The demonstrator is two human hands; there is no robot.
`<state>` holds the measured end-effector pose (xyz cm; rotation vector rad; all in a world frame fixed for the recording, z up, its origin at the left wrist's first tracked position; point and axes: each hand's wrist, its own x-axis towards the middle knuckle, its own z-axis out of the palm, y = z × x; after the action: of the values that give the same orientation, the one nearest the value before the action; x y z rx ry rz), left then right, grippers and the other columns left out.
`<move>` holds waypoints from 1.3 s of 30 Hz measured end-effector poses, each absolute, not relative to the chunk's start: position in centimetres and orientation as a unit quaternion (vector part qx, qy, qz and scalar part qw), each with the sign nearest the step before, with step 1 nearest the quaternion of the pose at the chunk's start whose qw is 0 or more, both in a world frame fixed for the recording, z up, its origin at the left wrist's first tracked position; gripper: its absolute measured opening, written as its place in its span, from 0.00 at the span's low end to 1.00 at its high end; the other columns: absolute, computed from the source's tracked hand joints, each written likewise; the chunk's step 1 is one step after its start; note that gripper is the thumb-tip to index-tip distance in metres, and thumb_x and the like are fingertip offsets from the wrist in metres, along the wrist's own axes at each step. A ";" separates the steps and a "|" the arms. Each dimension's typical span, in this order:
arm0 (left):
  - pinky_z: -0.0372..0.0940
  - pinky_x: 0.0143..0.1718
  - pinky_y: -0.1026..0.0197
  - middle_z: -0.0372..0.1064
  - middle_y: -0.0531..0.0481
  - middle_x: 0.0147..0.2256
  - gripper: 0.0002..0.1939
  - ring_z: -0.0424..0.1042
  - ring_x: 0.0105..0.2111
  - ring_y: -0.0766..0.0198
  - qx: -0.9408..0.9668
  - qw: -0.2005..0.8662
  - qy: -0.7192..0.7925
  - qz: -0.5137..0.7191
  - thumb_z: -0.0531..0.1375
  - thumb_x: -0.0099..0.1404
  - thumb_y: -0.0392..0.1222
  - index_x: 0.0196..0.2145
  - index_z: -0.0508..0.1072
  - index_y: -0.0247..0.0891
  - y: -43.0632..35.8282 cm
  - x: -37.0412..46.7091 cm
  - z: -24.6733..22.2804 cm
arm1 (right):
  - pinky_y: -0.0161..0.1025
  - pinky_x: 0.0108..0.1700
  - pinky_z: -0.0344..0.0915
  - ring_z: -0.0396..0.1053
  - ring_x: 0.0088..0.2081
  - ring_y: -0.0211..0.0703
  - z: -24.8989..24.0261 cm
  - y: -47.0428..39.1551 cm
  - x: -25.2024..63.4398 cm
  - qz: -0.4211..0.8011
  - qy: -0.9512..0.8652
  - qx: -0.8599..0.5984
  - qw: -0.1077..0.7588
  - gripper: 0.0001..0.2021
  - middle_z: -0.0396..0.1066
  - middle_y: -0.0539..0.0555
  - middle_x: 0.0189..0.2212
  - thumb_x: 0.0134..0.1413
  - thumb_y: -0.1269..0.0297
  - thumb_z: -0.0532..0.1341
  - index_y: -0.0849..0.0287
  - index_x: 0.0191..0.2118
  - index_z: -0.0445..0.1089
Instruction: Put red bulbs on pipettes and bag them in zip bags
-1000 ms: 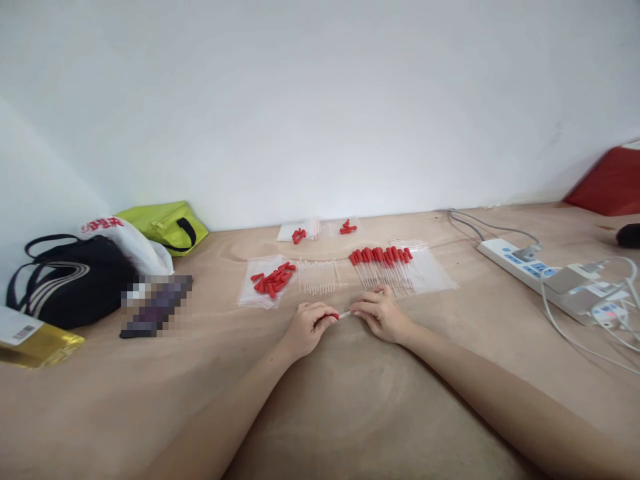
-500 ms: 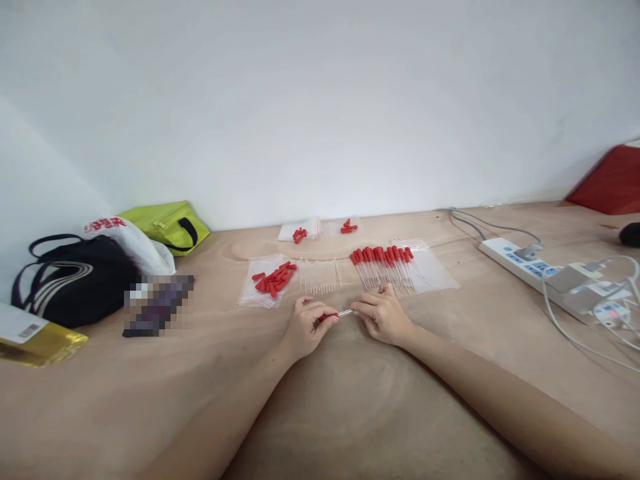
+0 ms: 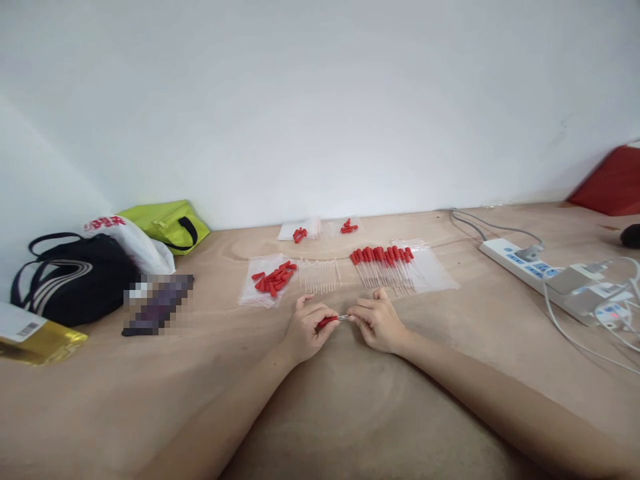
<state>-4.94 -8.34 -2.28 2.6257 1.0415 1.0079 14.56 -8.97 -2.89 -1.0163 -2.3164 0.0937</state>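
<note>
Between the fingers of my left hand [image 3: 309,328] is a red rubber bulb [image 3: 327,321]. My right hand [image 3: 379,323] pinches a thin clear tube [image 3: 343,318] whose left end meets the bulb. Beyond my hands, loose red bulbs [image 3: 274,279] lie on a clear plastic bag [image 3: 247,293]. Beside them is a row of thin clear tubes [image 3: 320,277]. To the right, several tubes with red bulbs on their ends [image 3: 383,259] lie side by side, partly on another clear bag [image 3: 437,270].
Small bags with red pieces [image 3: 299,235] lie near the wall. On the left are a black bag [image 3: 75,280], a lime-green bag [image 3: 173,223] and a gold packet [image 3: 55,341]. A white power strip [image 3: 515,260] with chargers and cables stands on the right.
My right hand has shifted slightly left, closer to my left hand. Less of the clear tube shows between them.
</note>
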 end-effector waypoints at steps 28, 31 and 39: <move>0.52 0.42 0.48 0.66 0.44 0.40 0.16 0.62 0.44 0.50 0.685 -0.113 0.675 0.248 0.60 0.53 0.47 0.40 0.68 0.42 -5.2 -9.8 -1.5 | 0.40 0.37 0.47 0.67 0.35 0.45 -0.9 -2.5 12.7 0.046 -0.662 -0.716 0.217 0.11 0.72 0.55 0.31 0.52 0.65 0.51 0.60 0.41 0.64; 0.55 0.40 0.50 0.64 0.44 0.37 0.15 0.63 0.41 0.50 0.667 -0.128 0.696 0.233 0.61 0.51 0.49 0.36 0.68 0.40 -5.0 -10.8 -1.3 | 0.42 0.38 0.46 0.67 0.36 0.47 -1.3 -1.2 11.9 0.029 -0.654 -0.733 0.187 0.10 0.72 0.58 0.31 0.51 0.67 0.50 0.60 0.38 0.65; 0.58 0.35 0.59 0.65 0.48 0.32 0.10 0.66 0.35 0.57 0.668 -0.103 0.695 0.244 0.58 0.54 0.47 0.29 0.65 0.39 -4.5 -11.7 -1.4 | 0.44 0.40 0.46 0.66 0.38 0.48 -1.6 -0.9 11.4 0.006 -0.674 -0.715 0.186 0.13 0.71 0.60 0.34 0.52 0.65 0.48 0.61 0.35 0.68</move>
<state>-11.65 -4.53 -1.44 2.2494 2.3408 0.8220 11.44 -0.86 -1.62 -2.0143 -1.8986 0.0171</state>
